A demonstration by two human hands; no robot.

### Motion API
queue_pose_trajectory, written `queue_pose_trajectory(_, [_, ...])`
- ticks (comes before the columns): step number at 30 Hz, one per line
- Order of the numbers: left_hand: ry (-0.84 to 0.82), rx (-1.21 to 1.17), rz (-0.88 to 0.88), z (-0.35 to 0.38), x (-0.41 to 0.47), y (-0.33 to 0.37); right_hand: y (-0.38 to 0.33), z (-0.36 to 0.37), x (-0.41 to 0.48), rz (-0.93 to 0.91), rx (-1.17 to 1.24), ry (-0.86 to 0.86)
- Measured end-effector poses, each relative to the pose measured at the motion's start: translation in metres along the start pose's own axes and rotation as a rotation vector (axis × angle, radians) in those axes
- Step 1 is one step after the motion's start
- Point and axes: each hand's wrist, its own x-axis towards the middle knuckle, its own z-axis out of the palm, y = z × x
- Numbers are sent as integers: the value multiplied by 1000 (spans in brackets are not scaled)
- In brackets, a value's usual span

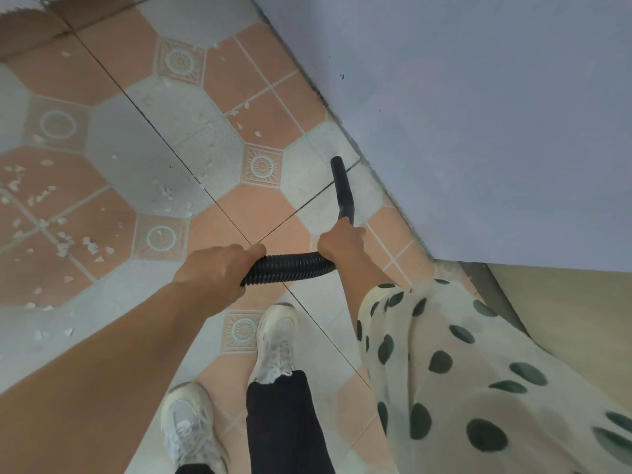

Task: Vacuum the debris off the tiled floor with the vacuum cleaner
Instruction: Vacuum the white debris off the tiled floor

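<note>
Where the orange-and-grey tiled floor runs up against a pale blue-grey wall, a person stands looking down, the right arm in a cream sleeve with dark green spots, white trainers planted on the tiles below black trouser legs. Between the hands a black ribbed vacuum hose arches across. The left hand is wrapped around the hose at its near end, fingers curled about it. The right hand grips where the hose joins the rigid black nozzle tube, which points away from the person towards the foot of the wall, its tip over a pale tile near the wall's base. Whether the tip touches the floor I cannot tell. Small white bits of debris lie scattered well to the left of the nozzle, thickest near the left edge, with a few more flecks on the tiles ahead.
</note>
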Motion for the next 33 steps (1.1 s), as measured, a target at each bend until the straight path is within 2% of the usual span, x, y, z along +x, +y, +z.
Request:
queue_pose_trajectory(9, [18, -19, -50, -19, 27, -1, -30, -27, 27, -115, -41, -29])
queue_pose_trajectory(15, [15, 17, -54, -29, 41, 4, -34, -36, 38, -101, 10, -17])
queue_pose_trajectory(29, [-113, 122, 185, 6, 22, 76, 103, -20, -1, 222, 151, -48])
queue_pose_trajectory(33, [-110, 143, 218, 11, 23, 90, 121, -21, 0, 233, 154, -56])
